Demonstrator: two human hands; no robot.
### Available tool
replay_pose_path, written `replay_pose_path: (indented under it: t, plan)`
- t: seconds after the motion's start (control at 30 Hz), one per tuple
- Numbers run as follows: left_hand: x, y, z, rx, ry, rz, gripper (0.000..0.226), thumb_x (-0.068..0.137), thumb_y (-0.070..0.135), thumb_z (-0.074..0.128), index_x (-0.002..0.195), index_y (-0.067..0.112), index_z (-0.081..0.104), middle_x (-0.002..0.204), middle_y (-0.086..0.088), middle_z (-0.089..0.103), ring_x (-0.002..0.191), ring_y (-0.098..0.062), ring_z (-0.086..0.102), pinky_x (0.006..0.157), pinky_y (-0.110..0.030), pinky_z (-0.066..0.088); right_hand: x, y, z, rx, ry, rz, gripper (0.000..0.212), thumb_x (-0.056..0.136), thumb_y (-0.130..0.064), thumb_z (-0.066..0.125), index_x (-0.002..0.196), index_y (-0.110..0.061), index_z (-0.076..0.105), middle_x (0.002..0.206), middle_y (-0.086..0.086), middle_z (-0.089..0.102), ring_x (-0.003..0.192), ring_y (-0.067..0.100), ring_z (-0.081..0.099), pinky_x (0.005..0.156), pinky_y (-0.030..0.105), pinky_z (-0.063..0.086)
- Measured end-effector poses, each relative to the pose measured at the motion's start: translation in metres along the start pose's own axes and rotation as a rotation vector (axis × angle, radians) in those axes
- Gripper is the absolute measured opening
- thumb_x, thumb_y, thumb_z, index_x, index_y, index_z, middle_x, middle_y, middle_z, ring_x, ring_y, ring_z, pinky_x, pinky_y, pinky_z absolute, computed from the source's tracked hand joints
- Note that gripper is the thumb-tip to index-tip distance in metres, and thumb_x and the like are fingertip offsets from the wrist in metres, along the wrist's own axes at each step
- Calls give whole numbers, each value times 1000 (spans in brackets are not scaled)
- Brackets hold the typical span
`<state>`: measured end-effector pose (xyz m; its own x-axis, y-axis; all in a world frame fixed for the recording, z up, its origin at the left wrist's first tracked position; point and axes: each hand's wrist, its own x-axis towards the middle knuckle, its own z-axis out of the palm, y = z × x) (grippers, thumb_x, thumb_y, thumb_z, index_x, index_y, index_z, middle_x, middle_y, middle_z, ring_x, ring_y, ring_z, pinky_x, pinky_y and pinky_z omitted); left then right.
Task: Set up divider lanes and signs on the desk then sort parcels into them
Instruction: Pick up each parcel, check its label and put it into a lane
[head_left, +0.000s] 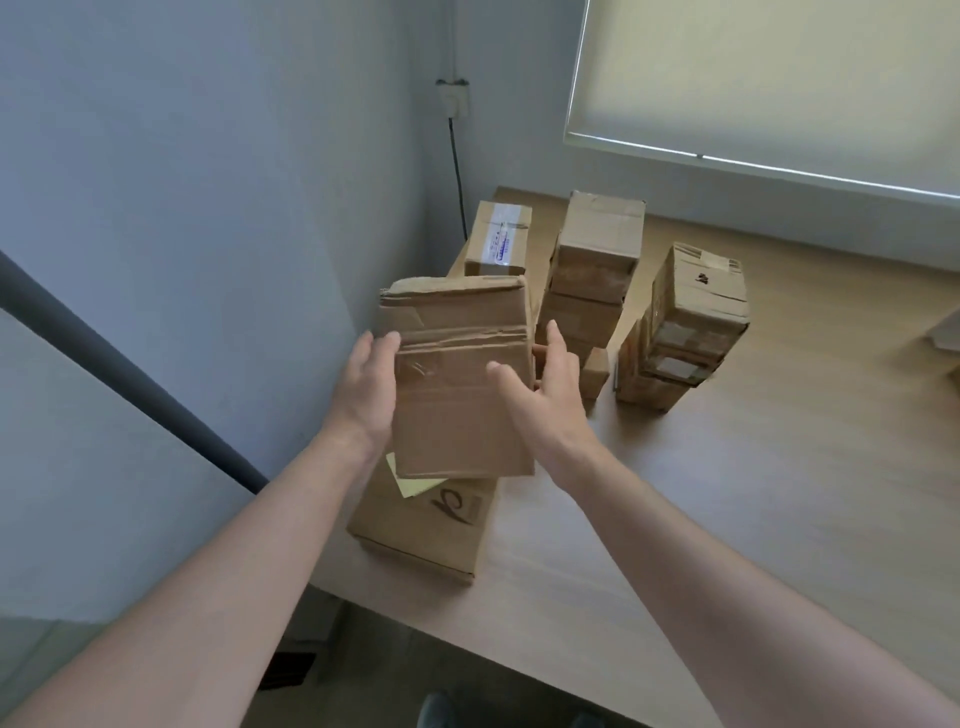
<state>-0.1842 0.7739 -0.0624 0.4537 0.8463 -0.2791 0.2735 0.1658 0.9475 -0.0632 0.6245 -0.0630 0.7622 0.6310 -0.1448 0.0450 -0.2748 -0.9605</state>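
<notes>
Held parcel (457, 384): centre of the frame, between both hands, above the flat box (426, 525) at the worktop's left edge.
Long axis: runs from lower frame to upper frame, away from the person; the top leans slightly left.
Left hand (366, 389): palm against the parcel's left side, fingers spread along the edge; grip not closed round it.
Right hand (545, 384): thumb on the front face, fingers reaching past the right edge; a loose grip, whether it bears weight cannot be told.
Nearer hand: both flank the parcel about equally; the right covers more of it.
Key relation: the parcel lies between the palms and directly over the flat box, so a lift clears upward and any lane placement goes right, toward the open worktop (779, 493).
Parcel count: one held, one flat box below with a yellow slip (413, 486) on it, one taped box (498, 239) at the back, a centre stack (592, 270) and a right stack (685, 322); boxes within the stacks cannot be counted surely.
Dividers, signs: none visible.
Judged step: picking up a parcel for sorting.
</notes>
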Motion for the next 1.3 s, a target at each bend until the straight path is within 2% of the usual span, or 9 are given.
replay_pose_path:
  t: [0.1, 0.23, 0.4, 0.53, 0.73, 0.87, 1.0, 1.1, 1.3]
  plan:
    - [-11, 19, 0, -206, -24, 15, 56, 106, 55, 26, 120, 21, 68, 99, -4, 70, 93, -22, 64, 87, -38, 47, 1, -20, -9, 74, -3, 6, 74, 97, -57, 56, 161, -37, 25, 133, -5, 29, 116, 4, 47, 107, 35, 43]
    - [-18, 31, -1, -287, -29, 26, 63, 105, 60, 17, 111, 19, 65, 97, -7, 65, 93, -25, 57, 83, -39, 40, -1, -34, -17, 97, 45, -51, 53, 100, -60, 46, 143, -30, 41, 131, -1, 32, 106, -3, 41, 89, 27, 34]
    - [-25, 37, -3, -298, -39, 62, 62, 105, 61, 17, 95, 13, 54, 85, -6, 62, 80, -18, 54, 69, -34, 38, -4, -39, -24, 179, 52, -35, 71, 74, -86, 42, 110, -24, 44, 118, 1, 47, 99, 12, 48, 82, 31, 38]
    - [-24, 43, -3, -365, -15, 35, 64, 105, 63, 21, 75, 15, 50, 63, -1, 63, 67, -19, 58, 64, -33, 44, -6, -36, -35, 284, 84, -54, 65, 78, -83, 43, 103, -23, 47, 99, -4, 56, 88, 14, 54, 76, 36, 50]
    - [-27, 46, 4, -308, -117, 34, 86, 96, 78, 23, 122, 9, 68, 97, -9, 74, 90, -26, 66, 77, -38, 48, -4, -33, -49, 318, 102, -130, 41, 88, -46, 43, 122, -25, 51, 115, 2, 60, 104, 17, 58, 79, 30, 51]
    - [-32, 49, 15, -291, -185, 82, 66, 99, 71, 27, 114, 26, 74, 90, 0, 79, 82, -15, 73, 82, -39, 49, -1, -29, -56, 278, 77, -132, 46, 89, -44, 37, 130, -46, 59, 134, -2, 59, 125, 20, 56, 102, 44, 52]
    - [-34, 52, 15, -224, -286, 51, 63, 87, 76, 45, 120, 29, 72, 106, -8, 77, 87, -27, 73, 75, -34, 50, 0, -31, -59, 353, 94, -47, 42, 84, -57, 42, 103, -24, 59, 117, 6, 69, 113, 32, 62, 87, 48, 53]
    - [-32, 49, 17, -218, -229, 64, 64, 63, 63, 71, 118, 30, 64, 102, -1, 71, 79, -17, 62, 68, -31, 45, -1, -27, -59, 299, 95, -59, 54, 85, -71, 52, 104, -20, 52, 111, 3, 68, 100, 20, 63, 84, 42, 52]
    - [-25, 46, 16, -259, -187, 168, 55, 74, 36, 73, 126, 22, 60, 105, 8, 75, 85, -8, 69, 73, -28, 52, 3, -20, -55, 231, 72, -73, 33, 98, -43, 65, 117, -20, 50, 115, 0, 68, 106, 13, 67, 87, 35, 59]
